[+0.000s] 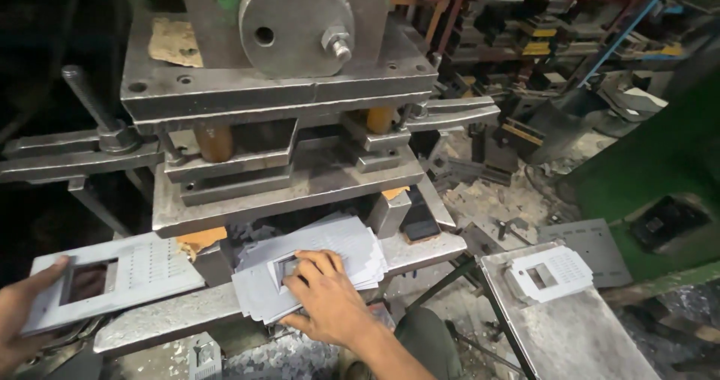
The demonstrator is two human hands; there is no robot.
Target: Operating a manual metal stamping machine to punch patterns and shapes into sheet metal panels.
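- Press (pixel 285 102): a heavy steel machine fills the upper middle, its ram and round flywheel plate above a stepped die set; the gap under the die faces the person, so sheets can go in from the front.
- Bed bar (pixel 225 305): a flat steel ledge running across the front of the press, serving as a rest for the work at hand height.
- Side counter (pixel 577 335): a bare metal top to the right, well apart from the press; a small stack of punched plates (pixel 551 275) lies on its near-left corner, out of the way.
- Stack (pixel 315 264): thin grey sheets, each with a rectangular window and rows of small holes, fanned on the bed bar just below the die mouth, within easy reach.
- Single sheet (pixel 120 279): of the same kind, lying flat at the left, its far end pointing toward the die gap.
- Right hand (pixel 326 294): palm down on the stack, fingers spread and pressing the top sheet near its window, steadying or sliding it; not closed around anything.
- Left hand (pixel 19 312): at the frame's edge, fingers pinching the near end of the single sheet, holding it level.
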